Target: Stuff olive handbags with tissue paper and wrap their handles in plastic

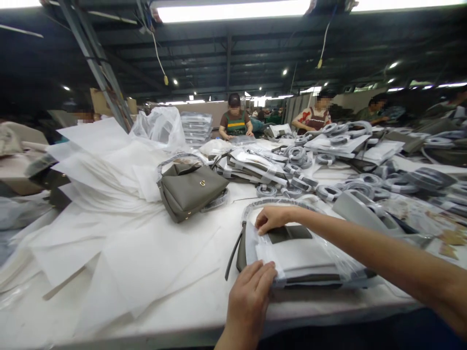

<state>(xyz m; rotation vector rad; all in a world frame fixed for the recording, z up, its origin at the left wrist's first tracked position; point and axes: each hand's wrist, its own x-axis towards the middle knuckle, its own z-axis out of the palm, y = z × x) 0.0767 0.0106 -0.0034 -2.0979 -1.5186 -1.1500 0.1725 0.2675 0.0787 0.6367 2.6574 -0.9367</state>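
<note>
At lower centre-right, our right hand pinches wrapping on the bag, fingers nearly closed; our left hand covers an edge, grip unclear. Uneven tugging could crease the wrapping.

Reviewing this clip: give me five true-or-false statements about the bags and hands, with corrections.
1. The left hand touches the near bag. True.
2. The far bag bears a gold emblem. True.
3. The right hand touches the far bag. False: it touches the near bag.
4. White sheets lie right of the near bag. False: they lie left of it.
5. The near bag has white paper on it. True.
</note>
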